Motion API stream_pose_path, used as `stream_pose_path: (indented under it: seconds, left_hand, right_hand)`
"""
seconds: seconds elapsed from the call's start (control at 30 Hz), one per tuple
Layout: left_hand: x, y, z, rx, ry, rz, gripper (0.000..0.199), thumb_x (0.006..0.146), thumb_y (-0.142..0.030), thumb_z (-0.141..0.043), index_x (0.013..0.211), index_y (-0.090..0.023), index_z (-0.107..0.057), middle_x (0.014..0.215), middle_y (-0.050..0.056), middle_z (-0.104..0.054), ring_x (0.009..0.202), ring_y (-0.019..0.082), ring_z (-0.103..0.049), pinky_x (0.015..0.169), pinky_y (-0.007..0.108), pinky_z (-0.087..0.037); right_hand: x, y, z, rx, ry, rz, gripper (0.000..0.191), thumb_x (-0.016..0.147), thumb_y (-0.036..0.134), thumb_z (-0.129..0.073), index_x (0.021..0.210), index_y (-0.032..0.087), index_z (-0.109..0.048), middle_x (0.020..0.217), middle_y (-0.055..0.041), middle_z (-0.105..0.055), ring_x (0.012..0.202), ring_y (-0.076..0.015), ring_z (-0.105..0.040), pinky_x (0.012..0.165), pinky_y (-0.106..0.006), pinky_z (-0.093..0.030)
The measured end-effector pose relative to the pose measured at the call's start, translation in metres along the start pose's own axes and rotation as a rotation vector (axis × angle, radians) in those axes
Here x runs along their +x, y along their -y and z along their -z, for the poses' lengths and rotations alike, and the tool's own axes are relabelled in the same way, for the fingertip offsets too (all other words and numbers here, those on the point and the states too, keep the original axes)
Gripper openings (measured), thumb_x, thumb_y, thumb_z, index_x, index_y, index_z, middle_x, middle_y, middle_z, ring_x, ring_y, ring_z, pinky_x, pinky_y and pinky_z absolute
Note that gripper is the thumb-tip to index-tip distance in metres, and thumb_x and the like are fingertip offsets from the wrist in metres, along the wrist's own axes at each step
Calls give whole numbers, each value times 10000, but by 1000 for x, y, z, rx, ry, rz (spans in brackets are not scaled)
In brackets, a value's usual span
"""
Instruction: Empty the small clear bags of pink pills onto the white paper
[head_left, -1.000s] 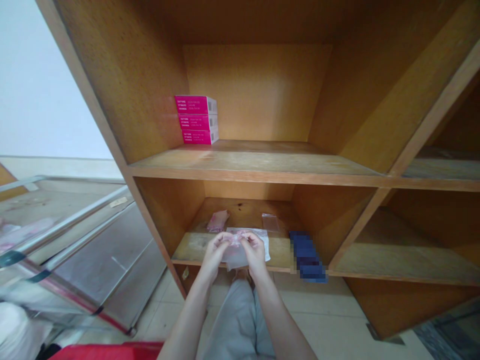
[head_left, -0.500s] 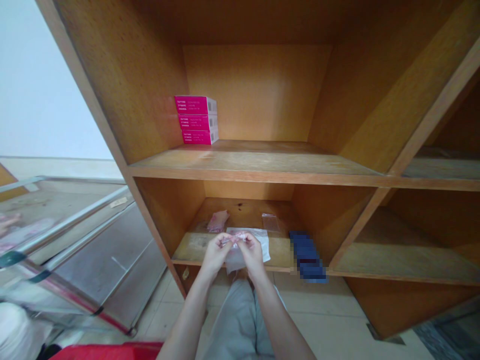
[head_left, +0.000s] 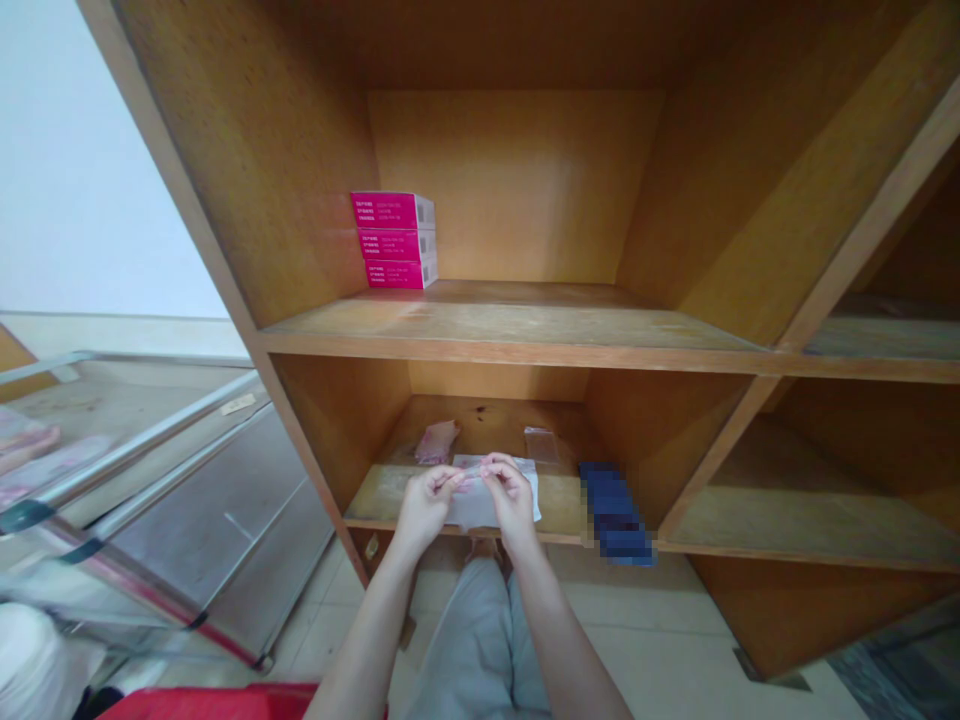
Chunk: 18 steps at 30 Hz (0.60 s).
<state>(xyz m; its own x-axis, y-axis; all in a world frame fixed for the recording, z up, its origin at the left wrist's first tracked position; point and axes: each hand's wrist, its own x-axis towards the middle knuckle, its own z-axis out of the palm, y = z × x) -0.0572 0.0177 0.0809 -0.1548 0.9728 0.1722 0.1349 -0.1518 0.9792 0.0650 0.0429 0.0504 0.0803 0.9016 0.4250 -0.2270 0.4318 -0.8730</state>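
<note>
One left hand (head_left: 424,503), one right hand (head_left: 511,494) pinching thin clear plastic (head_left: 471,473) between nearly closed fingers (head_left: 501,468) over white flat sheet (head_left: 474,510); apparently parting edges, likely needing gentle pull.

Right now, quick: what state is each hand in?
Left hand: closed, pinching one side of some clear plastic.
Right hand: closed, pinching its other side.

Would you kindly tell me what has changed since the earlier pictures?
The left hand and right hand have drawn slightly apart, and the clear plastic that hung below them no longer shows there; a thin bit seems to remain between their fingertips. A pinkish shape on the cart also looks different, too indistinct to name. The stacked pink boxes, white sheet and pinkish packet stayed put.
</note>
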Motion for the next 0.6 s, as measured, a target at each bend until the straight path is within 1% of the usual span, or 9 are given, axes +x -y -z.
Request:
stream_pose_path:
  seconds: [0.13, 0.2, 0.27, 0.33, 0.37, 0.43, 0.53, 0.57, 0.6]
  left_hand:
    - [0, 2, 5, 38, 22, -23, 188, 677, -315, -579, 725, -161, -676, 692, 46, -678, 604, 165, -582, 515, 234, -435]
    - [-1, 5, 8, 22, 55, -22, 230, 688, -336, -577, 788, -156, -680, 777, 62, -686, 645, 172, -592, 528, 237, -447]
    - [-3, 6, 10, -50, 107, 0, 314, 702, -375, -569, 908, -155, -659, 934, 85, -669, 724, 187, -608, 555, 248, -468]
    - [-7, 7, 11, -159, 161, 49, 429, 724, -411, -545, 1083, -177, -573, 1062, 99, -624, 809, 208, -615, 577, 265, -489]
    - [-9, 8, 11, -205, 183, 76, 482, 732, -421, -536, 1155, -192, -511, 1089, 104, -610, 837, 216, -617, 581, 274, -497]
    - [-13, 13, 9, -243, 207, 128, 554, 721, -426, -556, 1214, -202, -435, 1066, 112, -621, 835, 221, -626, 582, 287, -508]
    - [-15, 27, 4, -216, 212, 192, 545, 661, -428, -622, 1111, -145, -500, 888, 114, -676, 705, 210, -649, 570, 292, -510]
    - [-14, 33, 3, -221, 204, 201, 523, 657, -436, -623, 1067, -128, -518, 840, 112, -682, 664, 206, -651, 564, 294, -510]
    - [-13, 38, 1, -230, 185, 195, 506, 662, -438, -617, 1046, -123, -521, 833, 110, -681, 645, 201, -651, 562, 295, -510]
  right_hand:
    - [1, 2, 2, 4, 15, -50, 191, 751, 320, -537, 663, 190, -645, 869, -40, -588, 857, -165, -524, 777, -276, -381]
    - [1, 1, 3, 33, 25, -100, 193, 752, 335, -541, 689, 188, -648, 876, -37, -599, 854, -166, -532, 772, -271, -387]
    - [1, 1, 3, 71, 31, -167, 206, 752, 362, -541, 725, 187, -647, 831, -30, -619, 799, -161, -546, 738, -267, -400]
    - [2, 0, 4, 100, 7, -212, 237, 755, 395, -534, 750, 185, -642, 768, -18, -633, 733, -154, -554, 700, -264, -409]
    - [3, 0, 5, 106, -18, -218, 254, 756, 411, -529, 756, 182, -640, 752, -16, -637, 715, -153, -556, 690, -263, -412]
    - [5, -1, 6, 105, -72, -211, 288, 753, 436, -523, 770, 173, -639, 756, -24, -648, 714, -158, -562, 693, -269, -417]
    - [8, -4, 7, 97, -98, -221, 334, 754, 456, -509, 829, 159, -641, 796, -54, -661, 742, -175, -575, 696, -283, -431]
    - [9, -5, 7, 97, -108, -229, 344, 752, 454, -512, 882, 160, -634, 818, -60, -662, 748, -176, -579, 691, -285, -435]
    - [9, -5, 7, 98, -120, -232, 363, 749, 447, -518, 960, 166, -611, 847, -63, -661, 751, -174, -582, 683, -284, -440]
